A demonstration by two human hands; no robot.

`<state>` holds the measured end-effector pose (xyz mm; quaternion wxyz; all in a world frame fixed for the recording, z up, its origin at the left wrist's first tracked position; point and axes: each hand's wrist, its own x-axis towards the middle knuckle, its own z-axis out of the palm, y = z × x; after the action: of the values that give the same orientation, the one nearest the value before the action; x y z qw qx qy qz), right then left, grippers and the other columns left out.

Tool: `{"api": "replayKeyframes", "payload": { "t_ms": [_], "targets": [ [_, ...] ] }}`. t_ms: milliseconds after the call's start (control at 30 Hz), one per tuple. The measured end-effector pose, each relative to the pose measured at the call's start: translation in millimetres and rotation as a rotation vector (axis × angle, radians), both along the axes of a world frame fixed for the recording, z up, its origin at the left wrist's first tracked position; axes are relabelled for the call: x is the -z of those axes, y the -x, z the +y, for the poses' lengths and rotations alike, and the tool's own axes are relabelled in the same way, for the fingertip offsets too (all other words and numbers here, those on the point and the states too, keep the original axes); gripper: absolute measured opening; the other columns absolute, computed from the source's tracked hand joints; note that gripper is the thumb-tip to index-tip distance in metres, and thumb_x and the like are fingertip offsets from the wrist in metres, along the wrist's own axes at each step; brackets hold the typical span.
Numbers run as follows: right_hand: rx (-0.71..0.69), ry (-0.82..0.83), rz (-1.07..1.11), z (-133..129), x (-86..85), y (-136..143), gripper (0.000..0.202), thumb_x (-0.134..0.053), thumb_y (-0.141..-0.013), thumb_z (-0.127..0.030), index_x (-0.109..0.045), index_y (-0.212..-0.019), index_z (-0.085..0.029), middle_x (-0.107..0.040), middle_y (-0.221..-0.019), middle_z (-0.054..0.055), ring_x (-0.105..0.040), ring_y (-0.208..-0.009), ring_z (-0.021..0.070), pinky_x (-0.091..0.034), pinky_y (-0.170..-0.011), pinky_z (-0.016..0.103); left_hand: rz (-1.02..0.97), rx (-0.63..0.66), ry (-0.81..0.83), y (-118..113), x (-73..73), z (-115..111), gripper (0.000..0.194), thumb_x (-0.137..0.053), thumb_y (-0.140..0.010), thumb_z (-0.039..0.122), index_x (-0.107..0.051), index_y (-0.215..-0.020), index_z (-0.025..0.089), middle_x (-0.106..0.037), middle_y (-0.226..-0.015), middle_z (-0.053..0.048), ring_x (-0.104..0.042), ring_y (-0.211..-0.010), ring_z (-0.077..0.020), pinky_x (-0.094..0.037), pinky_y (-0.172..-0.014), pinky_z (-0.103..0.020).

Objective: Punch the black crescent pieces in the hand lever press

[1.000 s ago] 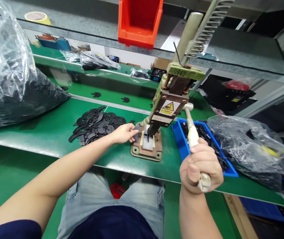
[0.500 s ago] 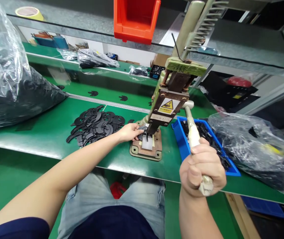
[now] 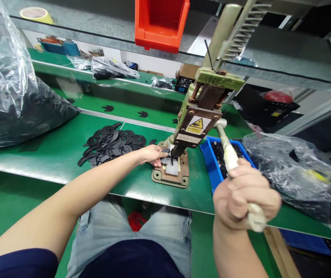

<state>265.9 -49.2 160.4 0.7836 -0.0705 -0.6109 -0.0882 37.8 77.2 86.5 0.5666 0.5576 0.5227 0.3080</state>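
A green hand press [image 3: 196, 116] stands on the green bench, its base plate [image 3: 171, 175] near the front edge. My left hand [image 3: 152, 154] pinches a thin black flat part [image 3: 165, 155] and holds it on the plate under the press ram. My right hand [image 3: 245, 195] is closed around the cream lever handle [image 3: 230, 156] that sticks out toward me. A pile of black flat parts [image 3: 110, 143] lies just left of my left hand.
A blue tray [image 3: 211, 164] with black parts sits right of the press, beside a clear plastic bag [image 3: 292, 170]. A large bag of black parts [image 3: 14, 104] fills the left. An orange bin [image 3: 159, 23] and tape roll [image 3: 34, 13] sit on the shelf above.
My left hand has pushed the black part further in under the ram. My right hand has pulled the lever handle lower and to the right.
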Motion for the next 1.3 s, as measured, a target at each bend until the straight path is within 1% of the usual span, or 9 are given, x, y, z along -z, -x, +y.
{"api": "replayKeyframes", "payload": {
  "t_ms": [167, 233, 300, 367, 500, 600, 767, 1000, 1300],
  "targets": [
    [-0.131, 0.094, -0.083, 3.5, -80.8, -6.5, 0.029, -0.064, -0.089, -0.029, -0.064, -0.115, -0.016, -0.063, -0.126, 0.005, -0.066, -0.131, 0.023, -0.048, -0.104, 0.039, -0.102, -0.057, -0.066, 0.0, 3.1, -18.5, 0.037, -0.077, -0.095, 0.046, -0.054, -0.083, 0.019, -0.067, -0.053, 0.0, -0.065, -0.045, -0.0113, -0.048, -0.046, -0.017],
    [-0.146, 0.165, -0.066, 10.3, -90.6, -13.0, 0.031, -0.057, -0.092, -0.021, -0.063, -0.121, -0.015, -0.059, -0.135, 0.007, -0.058, -0.143, 0.0276, -0.047, -0.105, 0.038, -0.138, -0.072, -0.135, 7.4, 3.6, -29.9, 0.041, -0.077, -0.093, 0.048, -0.052, -0.081, 0.019, -0.067, -0.053, 0.0, -0.066, -0.046, -0.0116, -0.048, -0.046, -0.017],
    [-0.081, 0.176, 0.015, 19.8, -72.8, -17.8, 0.033, -0.062, -0.092, -0.016, -0.063, -0.125, -0.016, -0.064, -0.128, 0.009, -0.067, -0.131, 0.025, -0.051, -0.102, 0.037, -0.163, -0.066, -0.215, 18.5, 1.7, -45.3, 0.045, -0.078, -0.091, 0.054, -0.051, -0.08, 0.019, -0.069, -0.054, -0.001, -0.066, -0.046, -0.0122, -0.048, -0.046, -0.018],
    [0.009, 0.343, 0.016, 28.3, -31.9, -16.6, 0.031, -0.07, -0.091, -0.017, -0.065, -0.122, -0.019, -0.069, -0.111, 0.006, -0.073, -0.107, 0.0166, -0.056, -0.097, 0.032, -0.188, -0.049, -0.275, 30.1, -3.8, -65.1, 0.049, -0.079, -0.088, 0.06, -0.052, -0.08, 0.02, -0.07, -0.055, -0.002, -0.067, -0.047, -0.0135, -0.047, -0.045, -0.018],
    [-0.149, 0.734, -0.281, 27.7, 62.5, 10.1, 0.03, -0.076, -0.089, -0.024, -0.068, -0.117, -0.02, -0.075, -0.1, 0.006, -0.075, -0.088, 0.0154, -0.064, -0.082, 0.03, -0.219, -0.017, -0.307, 41.4, -20.5, -107.9, 0.052, -0.08, -0.084, 0.064, -0.051, -0.078, 0.021, -0.068, -0.056, -0.001, -0.07, -0.05, -0.0153, -0.048, -0.044, -0.019],
    [-0.259, 0.863, -0.406, 17.9, 99.9, 39.6, 0.029, -0.077, -0.089, -0.035, -0.069, -0.114, -0.021, -0.077, -0.098, 0.007, -0.075, -0.083, 0.0171, -0.065, -0.074, 0.031, -0.219, 0.011, -0.319, 37.9, -26.8, -130.4, 0.05, -0.079, -0.085, 0.062, -0.052, -0.078, 0.02, -0.067, -0.056, 0.001, -0.069, -0.049, -0.0147, -0.049, -0.045, -0.019],
    [-0.292, 0.902, -0.344, 7.8, 111.2, 65.9, 0.024, -0.071, -0.094, -0.045, -0.065, -0.092, -0.021, -0.07, -0.085, 0.004, -0.068, -0.072, 0.0152, -0.06, -0.065, 0.028, -0.171, 0.018, -0.319, 28.2, -22.2, -146.6, 0.047, -0.079, -0.085, 0.06, -0.053, -0.079, 0.021, -0.066, -0.059, 0.002, -0.067, -0.047, -0.0131, -0.046, -0.042, -0.018],
    [-0.239, 0.88, -0.356, 1.1, 116.8, 65.0, 0.017, -0.064, -0.098, -0.039, -0.062, -0.094, -0.022, -0.069, -0.088, 0.002, -0.066, -0.073, 0.0141, -0.057, -0.066, 0.028, -0.179, 0.081, -0.265, 25.0, -26.4, -148.7, 0.048, -0.077, -0.084, 0.063, -0.054, -0.078, 0.022, -0.06, -0.049, 0.004, -0.062, -0.042, -0.0132, -0.045, -0.042, -0.019],
    [-0.082, 0.727, -0.652, 3.2, 94.8, 37.6, 0.015, -0.064, -0.097, -0.028, -0.072, -0.109, -0.025, -0.075, -0.097, 0.006, -0.07, -0.089, 0.0197, -0.058, -0.083, 0.036, -0.017, -0.01, -0.415, 37.2, -20.0, -143.7, 0.044, -0.069, -0.091, 0.063, -0.053, -0.083, 0.022, -0.063, -0.063, 0.003, -0.063, -0.054, -0.0143, -0.049, -0.051, -0.024]
  ]
}}
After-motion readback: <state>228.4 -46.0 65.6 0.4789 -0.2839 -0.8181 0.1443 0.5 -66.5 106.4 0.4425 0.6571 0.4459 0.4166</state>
